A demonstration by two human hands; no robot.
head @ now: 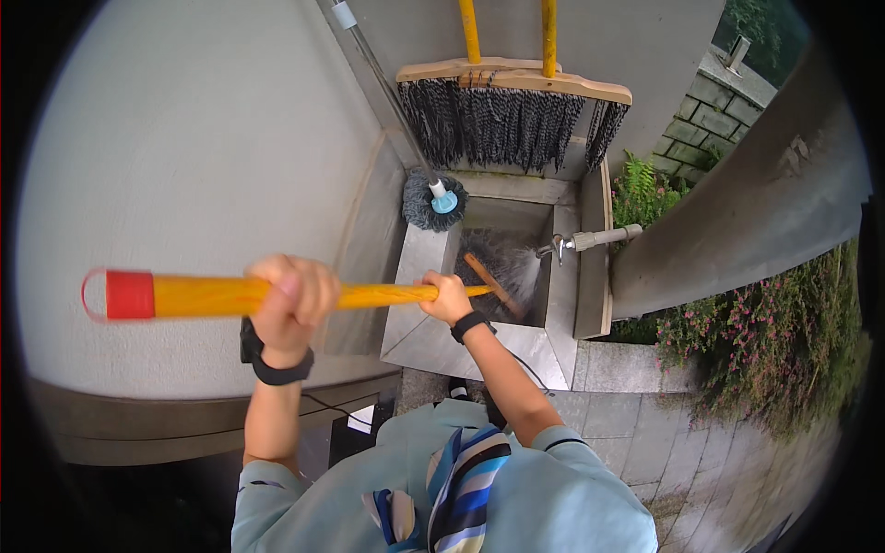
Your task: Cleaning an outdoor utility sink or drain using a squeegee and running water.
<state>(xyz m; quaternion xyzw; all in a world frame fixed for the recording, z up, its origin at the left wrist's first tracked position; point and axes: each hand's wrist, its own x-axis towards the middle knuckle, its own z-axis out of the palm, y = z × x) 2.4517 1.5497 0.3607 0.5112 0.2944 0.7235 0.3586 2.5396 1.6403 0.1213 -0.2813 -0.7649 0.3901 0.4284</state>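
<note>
Both hands grip a yellow mop handle [387,295] that has a red end cap and a hanging loop. My left hand [294,290] is closed around its upper part, near the cap. Lower down the handle, my right hand [446,296] is wrapped around it, above the basin's rim. The handle runs to a wooden mop head bar [494,285] inside a stone basin [442,339]. Dark strands below the bar are blurred by splashing water. At the basin's right side a metal tap [559,247] sprays water down beside the bar.
Two wide string mops [518,124] with yellow handles lean against the back wall. A round grey mop [435,199] with a metal pole rests on the basin's back left corner. A thick pipe or column [740,186] stands right, by flowering plants [753,339]. A wall [180,173] rises on the left.
</note>
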